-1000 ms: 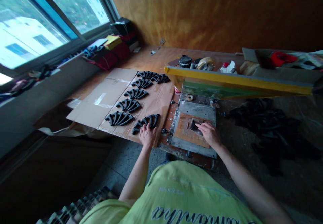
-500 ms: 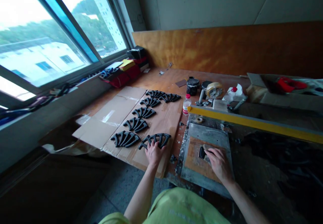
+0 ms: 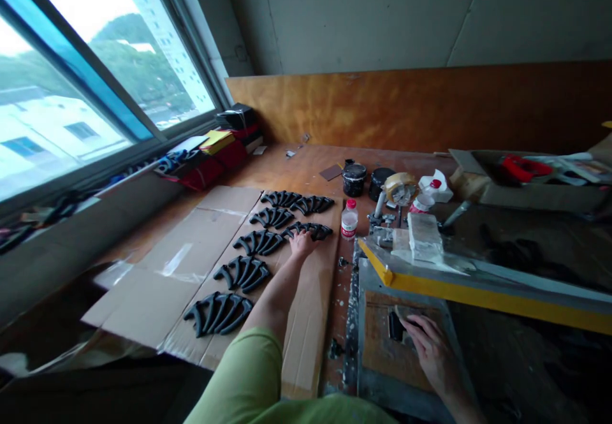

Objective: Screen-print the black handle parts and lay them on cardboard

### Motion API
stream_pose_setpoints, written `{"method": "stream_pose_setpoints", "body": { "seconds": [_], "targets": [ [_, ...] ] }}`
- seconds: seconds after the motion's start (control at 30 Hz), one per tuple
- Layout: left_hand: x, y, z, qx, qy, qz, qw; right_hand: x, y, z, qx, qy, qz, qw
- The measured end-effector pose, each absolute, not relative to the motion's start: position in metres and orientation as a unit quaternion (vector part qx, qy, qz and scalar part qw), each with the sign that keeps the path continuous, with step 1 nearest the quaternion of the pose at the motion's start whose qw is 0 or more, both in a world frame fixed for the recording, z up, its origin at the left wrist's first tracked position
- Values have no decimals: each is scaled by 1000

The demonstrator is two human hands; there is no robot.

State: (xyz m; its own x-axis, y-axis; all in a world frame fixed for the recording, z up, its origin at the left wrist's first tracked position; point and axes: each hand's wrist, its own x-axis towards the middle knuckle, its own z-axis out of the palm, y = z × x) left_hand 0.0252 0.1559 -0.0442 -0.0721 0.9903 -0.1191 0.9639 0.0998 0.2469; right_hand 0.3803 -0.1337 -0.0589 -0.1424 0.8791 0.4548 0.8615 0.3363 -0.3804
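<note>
My left hand (image 3: 302, 243) reaches forward over the cardboard, its fingers closed on a fan-shaped black part (image 3: 318, 229) with several curved ribs. That part lies at the right side of the sheet, below another like it (image 3: 312, 204). More of these black parts (image 3: 243, 273) are laid out in a column to the left. My right hand (image 3: 428, 341) is at the wooden board (image 3: 375, 347) on the metal plate. Its thumb and fingers are closed at a small black piece (image 3: 396, 326); the fingers partly hide it.
A yellow-edged frame (image 3: 430, 287) slants over the plate, with a wrapped block (image 3: 424, 236) on it. A red-capped bottle (image 3: 349, 220) stands beside the cardboard (image 3: 306, 322). Behind are black tubs (image 3: 354, 180), a tape roll (image 3: 400, 188) and an open carton (image 3: 540, 188).
My left hand has carried the black part forward, from the near edge of the cardboard to below the far parts. My right hand stays at the wooden board. The view has shifted.
</note>
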Motion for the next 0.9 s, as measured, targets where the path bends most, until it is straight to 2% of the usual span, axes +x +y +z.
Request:
{"method": "stream_pose_setpoints", "body": {
  "seconds": [0.23, 0.43, 0.57, 0.7, 0.77, 0.9],
  "targets": [
    [15, 185, -57, 664, 733, 20, 150, 376, -138, -60, -599, -743, 15, 298],
    [24, 150, -38, 679, 714, 77, 155, 376, -133, -46, -592, -756, 18, 278],
    [49, 106, 2, 666, 657, 254, 246, 368, -124, -33, -563, -791, 21, 239],
    [83, 59, 66, 579, 540, 446, 417, 360, -121, -33, -491, -854, 35, 166],
    [99, 35, 103, 558, 466, 496, 474, 358, -126, -36, -459, -875, 52, 146],
    [126, -8, 157, 561, 419, 528, 481, 370, -140, -28, -390, -902, 106, 152]
  ]
}}
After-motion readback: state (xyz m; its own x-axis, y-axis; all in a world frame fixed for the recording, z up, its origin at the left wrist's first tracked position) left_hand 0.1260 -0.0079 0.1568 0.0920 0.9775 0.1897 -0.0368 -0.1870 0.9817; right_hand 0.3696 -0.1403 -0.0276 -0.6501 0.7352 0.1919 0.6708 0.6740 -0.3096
